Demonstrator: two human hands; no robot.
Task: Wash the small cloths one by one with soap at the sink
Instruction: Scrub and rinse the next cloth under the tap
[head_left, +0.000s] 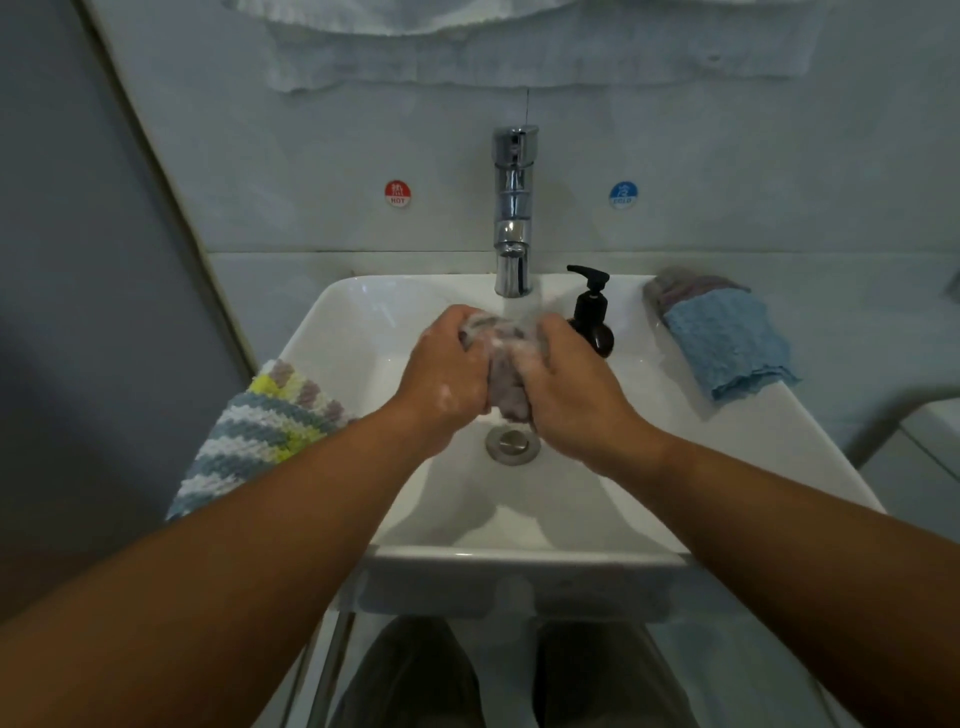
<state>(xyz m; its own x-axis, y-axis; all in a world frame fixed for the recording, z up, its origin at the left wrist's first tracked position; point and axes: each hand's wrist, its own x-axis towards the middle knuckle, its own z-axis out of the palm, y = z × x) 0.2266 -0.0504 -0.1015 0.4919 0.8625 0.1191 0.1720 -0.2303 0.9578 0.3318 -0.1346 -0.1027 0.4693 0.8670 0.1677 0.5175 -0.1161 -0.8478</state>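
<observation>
- The grey cloth (506, 387) is bunched between both hands above the middle of the sink (363, 312), just in front of the faucet (513, 228) and over the drain (512, 443); white suds sit on it and on the knuckles.
- The left hand (449, 371) is clenched round the cloth's left side, fingers curled over the top; the right hand (569, 384) is likewise clenched on the right side, the two fists nearly touching; a loose tail of cloth hangs down between them toward the drain.
- Judged from the lather, this looks like the scrubbing step for this one cloth; rinsing seems yet to come; whether water is running from the faucet is hard to tell.
- The soap dispenser (592, 317) stands on the sink's back edge, just beside the right hand and close enough to be knocked.
- More cloths wait in a folded stack (727, 338) on the right rim, a blue one on top with greyish ones under it; a striped knitted cloth (260, 431) drapes over the left rim; whether that one is washed cannot be told.
- Handling, as a judgement: the cloth is soft, limp and light, though heavier when soaked; soap makes it slippery, so a full-fist hold on gathered folds suits better than a fingertip pinch; taking it at two bunched ends allows rubbing one against the other and later wringing; nothing fragile in it, so firm squeezing should do no harm.
</observation>
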